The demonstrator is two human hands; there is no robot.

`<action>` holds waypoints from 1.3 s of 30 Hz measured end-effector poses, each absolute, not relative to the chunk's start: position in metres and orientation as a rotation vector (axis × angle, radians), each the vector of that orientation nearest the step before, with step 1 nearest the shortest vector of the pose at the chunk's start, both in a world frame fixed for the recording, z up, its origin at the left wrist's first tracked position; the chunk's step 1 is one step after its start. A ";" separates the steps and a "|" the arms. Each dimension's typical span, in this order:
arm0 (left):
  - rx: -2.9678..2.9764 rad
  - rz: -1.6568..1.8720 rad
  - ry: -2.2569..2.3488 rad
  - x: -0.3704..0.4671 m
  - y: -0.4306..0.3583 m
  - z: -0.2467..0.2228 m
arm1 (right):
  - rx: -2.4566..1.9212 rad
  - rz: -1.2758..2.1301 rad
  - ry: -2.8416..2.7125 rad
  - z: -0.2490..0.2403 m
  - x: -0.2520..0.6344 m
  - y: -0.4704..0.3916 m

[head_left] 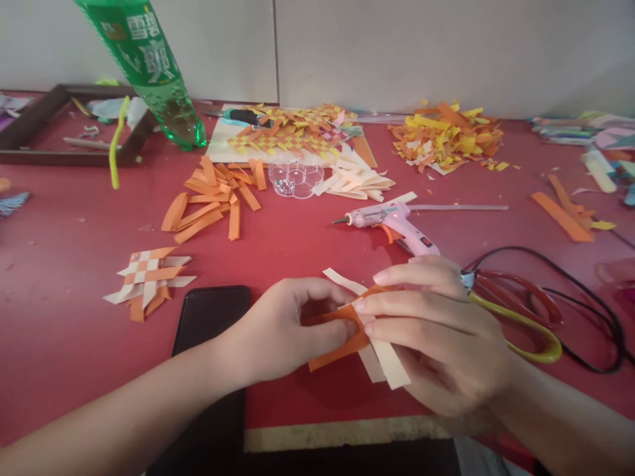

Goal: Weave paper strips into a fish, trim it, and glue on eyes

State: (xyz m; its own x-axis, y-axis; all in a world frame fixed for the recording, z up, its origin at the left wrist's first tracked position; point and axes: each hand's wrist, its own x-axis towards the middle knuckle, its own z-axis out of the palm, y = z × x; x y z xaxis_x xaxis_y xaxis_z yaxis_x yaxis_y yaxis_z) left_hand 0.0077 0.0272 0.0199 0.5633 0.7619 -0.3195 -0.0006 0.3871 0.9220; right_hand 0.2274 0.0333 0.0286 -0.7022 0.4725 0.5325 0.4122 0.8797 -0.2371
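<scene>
- While your left hand [296, 320] pinches orange strips [330, 356], your right hand [446, 330] grasps cream strips [394, 365], all nearer you than the glue gun [372, 215].
- Checkered woven piece [149, 274]: left of the glue gun.

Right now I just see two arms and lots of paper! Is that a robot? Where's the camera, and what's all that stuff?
No robot here, just a person's two bare hands: the left hand and the right hand. There is only one picture, from a camera worn on the person's head, looking forward and down. The fingers hold some crossed orange and cream paper strips. On the red table you can spot a small woven paper piece, a black phone, a pink glue gun, loose orange strips, a heap of yellow and orange scraps and a green bottle.
</scene>
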 end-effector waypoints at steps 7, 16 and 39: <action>1.075 0.581 0.853 0.010 0.028 0.022 | -0.650 0.143 -2.434 0.028 0.227 0.034; 0.863 0.632 0.837 0.011 0.029 0.026 | -0.684 0.280 -2.357 0.030 0.229 0.030; 0.748 0.916 0.928 0.007 0.028 0.018 | -1.182 1.020 -1.494 0.018 0.211 0.025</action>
